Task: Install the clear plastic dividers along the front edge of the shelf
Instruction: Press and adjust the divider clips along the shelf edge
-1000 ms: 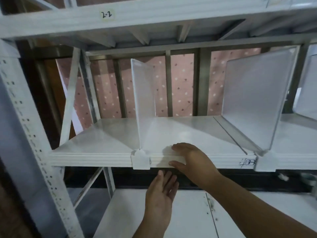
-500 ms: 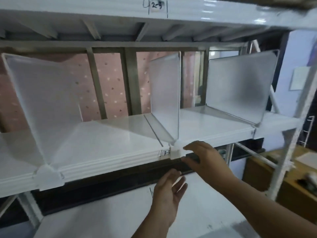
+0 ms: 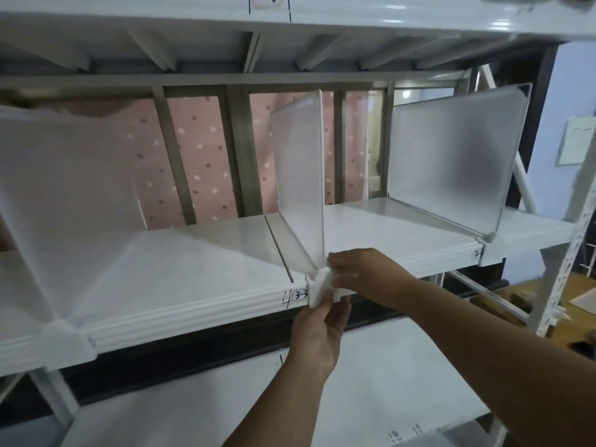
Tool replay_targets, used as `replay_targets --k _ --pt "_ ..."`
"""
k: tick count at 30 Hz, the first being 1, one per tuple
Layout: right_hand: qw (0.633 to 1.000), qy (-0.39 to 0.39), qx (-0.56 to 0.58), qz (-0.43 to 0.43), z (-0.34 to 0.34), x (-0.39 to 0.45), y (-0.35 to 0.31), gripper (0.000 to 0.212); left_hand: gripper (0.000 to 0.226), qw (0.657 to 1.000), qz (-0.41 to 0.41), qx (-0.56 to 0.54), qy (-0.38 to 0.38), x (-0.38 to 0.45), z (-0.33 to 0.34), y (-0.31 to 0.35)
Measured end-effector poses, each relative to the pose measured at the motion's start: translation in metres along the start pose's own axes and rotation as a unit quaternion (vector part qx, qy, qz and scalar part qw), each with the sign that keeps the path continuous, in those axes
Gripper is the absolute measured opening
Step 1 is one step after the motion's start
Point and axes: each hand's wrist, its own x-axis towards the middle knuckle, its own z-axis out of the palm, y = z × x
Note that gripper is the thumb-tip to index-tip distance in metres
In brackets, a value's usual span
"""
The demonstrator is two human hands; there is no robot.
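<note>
Three frosted clear dividers stand upright on the white shelf (image 3: 200,253): a left divider (image 3: 64,214), a middle divider (image 3: 300,185) and a right divider (image 3: 451,159). Each ends in a white clip on the shelf's front lip. The middle divider's clip (image 3: 317,287) sits beside a "3-3" label. My left hand (image 3: 317,337) reaches up from below and pinches the clip's lower edge. My right hand (image 3: 364,272) comes from the right, fingertips pinching the clip's top and side.
Another white shelf (image 3: 371,382) lies below, and a white beam (image 3: 290,14) with ribs spans above. A perforated upright (image 3: 567,253) stands at right, with a wooden floor and papers beyond. Pink spotted fabric hangs behind the rack.
My view has swung right from the left divider to the middle one. Both hands have moved onto the middle divider's clip; the left hand rose to pinch it from below.
</note>
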Motion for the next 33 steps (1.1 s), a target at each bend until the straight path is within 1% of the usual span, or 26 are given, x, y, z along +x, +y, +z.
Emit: replay_targets --k 3,7,11,16,18,20,27,31,33 --pt "0.999 -0.004 -0.051 -0.014 0.004 0.004 -0.002 0.025 0.035 1.000 0.009 0.005 0.002 0.001 0.000 0.003" --pt "0.997 0.022 -0.067 -0.006 0.009 0.007 0.000 0.016 0.025 1.000 0.015 0.004 0.004 0.002 0.000 0.005" --pt "0.998 0.048 -0.022 0.039 0.012 0.008 0.004 0.023 0.033 1.000 0.014 -0.009 0.008 0.005 -0.002 0.006" --pt "0.995 0.067 0.002 0.078 0.017 0.009 0.005 0.033 0.035 1.000 0.007 -0.021 -0.002 0.003 -0.003 0.007" --pt "0.994 0.070 -0.002 0.085 0.018 0.009 0.005 0.033 0.043 1.000 0.011 -0.027 -0.005 0.002 -0.003 0.007" --pt "0.993 0.078 -0.007 0.092 0.019 0.010 0.005 0.032 0.045 1.000 0.013 -0.026 -0.008 0.002 -0.004 0.007" --pt "0.990 0.095 -0.044 0.099 0.024 0.013 0.002 0.032 0.036 1.000 0.017 -0.020 -0.012 0.001 -0.011 0.013" --pt "0.986 0.101 -0.103 0.085 0.027 0.015 0.001 0.021 0.023 1.000 0.019 -0.019 -0.007 0.001 -0.013 0.015" --pt "0.983 0.105 -0.120 0.089 0.027 0.015 0.001 0.027 0.022 1.000 0.018 -0.016 -0.005 0.000 -0.014 0.016"
